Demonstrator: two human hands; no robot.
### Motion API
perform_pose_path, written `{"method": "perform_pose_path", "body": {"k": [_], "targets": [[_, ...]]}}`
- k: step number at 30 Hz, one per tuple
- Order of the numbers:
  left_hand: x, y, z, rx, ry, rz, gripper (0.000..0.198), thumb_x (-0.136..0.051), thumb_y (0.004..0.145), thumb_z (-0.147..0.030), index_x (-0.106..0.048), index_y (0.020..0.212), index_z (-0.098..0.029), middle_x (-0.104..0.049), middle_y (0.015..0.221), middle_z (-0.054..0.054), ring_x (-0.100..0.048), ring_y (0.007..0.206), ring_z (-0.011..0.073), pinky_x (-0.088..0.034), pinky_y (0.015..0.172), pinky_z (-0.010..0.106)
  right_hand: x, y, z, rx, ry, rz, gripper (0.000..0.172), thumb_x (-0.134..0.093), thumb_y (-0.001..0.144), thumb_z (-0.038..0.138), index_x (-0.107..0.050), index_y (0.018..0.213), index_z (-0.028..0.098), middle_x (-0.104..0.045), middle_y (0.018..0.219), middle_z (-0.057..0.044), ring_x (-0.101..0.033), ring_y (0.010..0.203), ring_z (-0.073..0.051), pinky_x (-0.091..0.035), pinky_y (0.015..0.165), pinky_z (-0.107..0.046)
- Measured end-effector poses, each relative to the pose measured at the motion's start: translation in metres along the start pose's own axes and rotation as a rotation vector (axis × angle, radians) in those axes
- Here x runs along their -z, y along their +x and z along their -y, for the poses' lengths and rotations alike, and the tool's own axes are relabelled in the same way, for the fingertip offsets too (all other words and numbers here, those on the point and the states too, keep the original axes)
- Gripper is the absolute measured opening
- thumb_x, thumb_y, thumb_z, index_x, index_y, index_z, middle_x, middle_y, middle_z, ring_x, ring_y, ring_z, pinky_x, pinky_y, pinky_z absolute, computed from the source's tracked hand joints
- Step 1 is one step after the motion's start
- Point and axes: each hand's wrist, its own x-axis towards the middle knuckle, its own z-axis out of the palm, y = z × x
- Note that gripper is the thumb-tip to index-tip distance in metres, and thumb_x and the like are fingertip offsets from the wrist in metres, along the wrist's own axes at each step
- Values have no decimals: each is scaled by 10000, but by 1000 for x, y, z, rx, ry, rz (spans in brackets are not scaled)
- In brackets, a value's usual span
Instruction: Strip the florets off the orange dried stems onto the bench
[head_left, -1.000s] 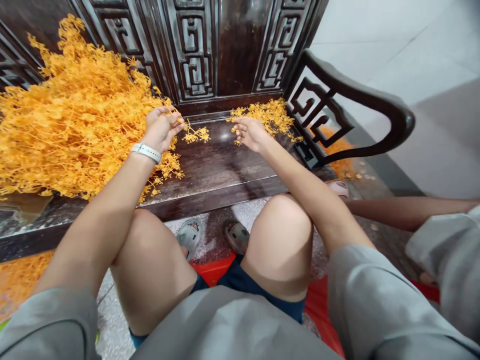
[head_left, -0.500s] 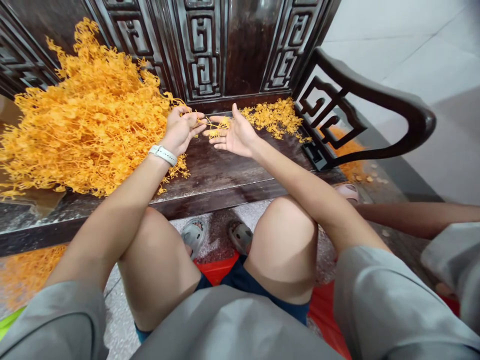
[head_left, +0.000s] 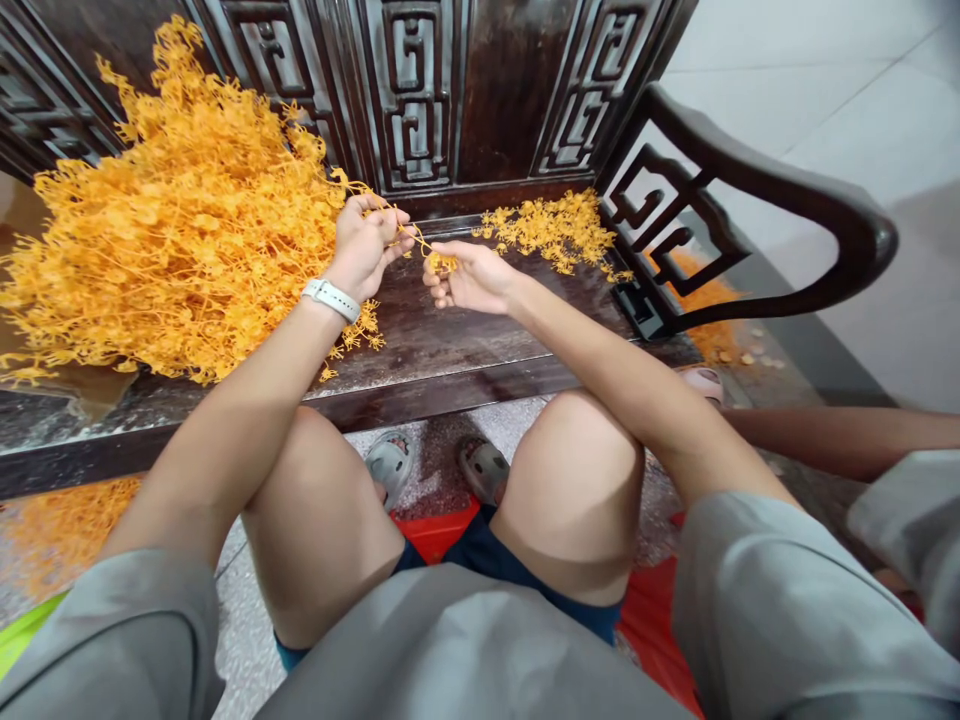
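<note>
There's the left hand (head_left: 366,248), curled closed on a thin orange sprig (head_left: 420,243) above the dark wooden bench seat (head_left: 480,338), just beside the big orange heap (head_left: 172,220). The sprig runs out rightward and slightly down, straight toward the right hand (head_left: 471,278), nearer its free end. That hand is half open, fingertips at the sprig's tuft (head_left: 441,262); hard to say from here whether they've got hold.

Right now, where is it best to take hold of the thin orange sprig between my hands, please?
Probably the bare stem of the thin orange sprig, just past your left hand, pinched from above with your right hand: the stem runs clear there, while the branched tip looks delicate.
</note>
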Motion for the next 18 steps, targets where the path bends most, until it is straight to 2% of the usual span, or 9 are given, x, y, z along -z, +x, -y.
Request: {"method": "perform_pose_path", "body": {"k": [7, 12, 14, 16, 17, 18], "targets": [[-5, 2, -22, 9, -137, -205, 316, -811, 947, -232, -515, 1044, -285, -653, 807, -33, -689, 780, 148, -541, 672, 244, -22, 3, 6, 40, -77, 89, 424, -642, 1115, 476, -399, 845, 257, -460, 650, 66, -455, 562, -114, -497, 579, -235], [-4, 15, -33, -24, -90, -200, 261, -729, 1037, -190, -485, 996, -275, -566, 792, -36, -603, 790, 116, -450, 648, 215, -48, 6, 11, 83, -216, 199, 419, -515, 1171, 428, -343, 824, 269, -342, 603, 94, -314, 511, -95, -388, 502, -216], [3, 22, -38, -31, -191, -271, 240, -617, 1096, -136, -454, 980, -269, -547, 803, -31, -556, 759, 111, -443, 643, 217, -62, 2, 4, 27, -369, 395, 429, -527, 1158, 381, -396, 771, 249, -369, 580, 83, -321, 504, -90, -359, 493, -217], [17, 27, -43, -61, -317, -395, 272, -453, 1135, -42, -412, 975, -258, -527, 811, -34, -492, 718, 96, -424, 639, 206, -76, -3, -8, -80, -572, 687, 467, -534, 1143, 339, -460, 698, 218, -438, 576, 55, -375, 508, -88, -369, 509, -228], [26, 28, -45, -56, -332, -418, 286, -398, 1146, -18, -401, 987, -255, -527, 825, -37, -477, 716, 86, -415, 644, 197, -82, -6, -13, -125, -668, 803, 494, -537, 1139, 333, -480, 665, 205, -464, 578, 43, -399, 511, -87, -376, 519, -233], [35, 29, -46, -45, -321, -417, 274, -391, 1159, -26, -406, 1009, -255, -538, 846, -40, -480, 726, 75, -411, 650, 189, -85, -8, -17, -148, -740, 865, 519, -542, 1137, 342, -489, 642, 199, -475, 577, 39, -409, 513, -86, -378, 525, -236]]}}
